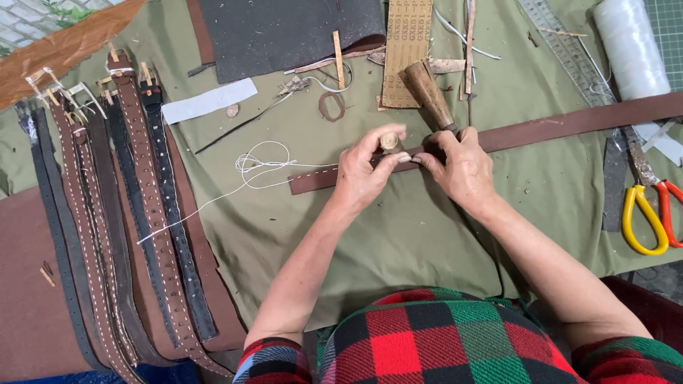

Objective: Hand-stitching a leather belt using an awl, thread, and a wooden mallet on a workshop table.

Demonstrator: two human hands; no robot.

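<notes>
- Near left, finished belts (135, 235) lie side by side on the green cloth (398, 235).
- My left hand (364, 174) pinches the brown leather strap (541, 128) at its stitched end, white thread (249, 171) trailing left.
- My right hand (459, 167) grips a wooden-handled awl (429, 96) against the strap.
- Far right: scissors (651, 210), a thread spool (629, 46).

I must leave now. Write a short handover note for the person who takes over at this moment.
Left hand: pinches the brown leather strap, a small wooden knob by its thumb.
Right hand: presses on the strap beside a wooden-handled awl.
Done: white stitches run along the strap's left end; loose white thread trails left.
Left: the strap to the right shows no stitches.
Nearby: finished belts far left, scissors right.
</notes>
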